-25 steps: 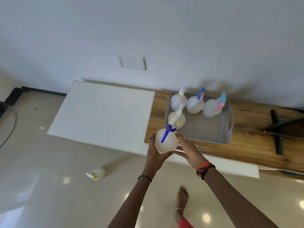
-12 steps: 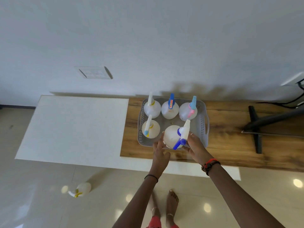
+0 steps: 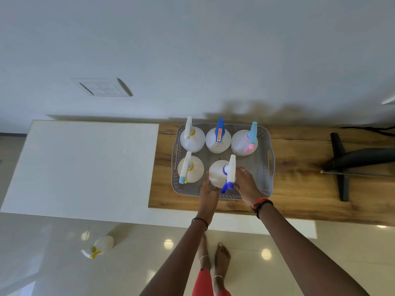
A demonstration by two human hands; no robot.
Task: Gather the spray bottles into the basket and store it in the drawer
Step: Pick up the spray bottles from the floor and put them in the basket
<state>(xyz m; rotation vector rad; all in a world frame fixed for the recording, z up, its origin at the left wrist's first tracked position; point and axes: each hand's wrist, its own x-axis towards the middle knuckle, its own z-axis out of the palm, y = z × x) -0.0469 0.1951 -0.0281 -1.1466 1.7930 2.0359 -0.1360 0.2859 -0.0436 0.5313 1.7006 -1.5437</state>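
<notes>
- The grey perforated basket (image 3: 264,178) rests on the wooden tabletop (image 3: 303,189), close to the wall.
- Five spray bottles stand upright inside the basket, three in the back row and two in the front row.
- Back row, left to right: yellow-collar bottle (image 3: 192,141), blue-head bottle (image 3: 218,143), pink-trigger bottle (image 3: 242,144). These three stand just beside one another.
- Front row, left: blue-tip bottle (image 3: 192,171), with its white nozzle pointing toward the person.
- Front row, middle: blue-trigger bottle (image 3: 218,171), with its white head and dark blue trigger pointing toward the person. The front right space of the basket holds no bottle.
- The left hand (image 3: 208,191) grips the left side of the blue-trigger bottle. Its fingers (image 3: 207,178) are curled against the bottle body.
- The right hand (image 3: 245,185) grips the right side of the same bottle, beside the trigger. Its fingers (image 3: 243,171) are curled round the bottle wall, and one bears a ring.
- Whether the blue-trigger bottle's base touches the basket bottom cannot be determined.
- A sixth bottle, the floor bottle (image 3: 102,245), lies on its side on the tiled floor (image 3: 53,263), well apart from the basket.
- A white slab (image 3: 85,163) adjoins the tabletop on the left.
- A black stand (image 3: 342,167) sits on the tabletop to the right of the basket.
</notes>
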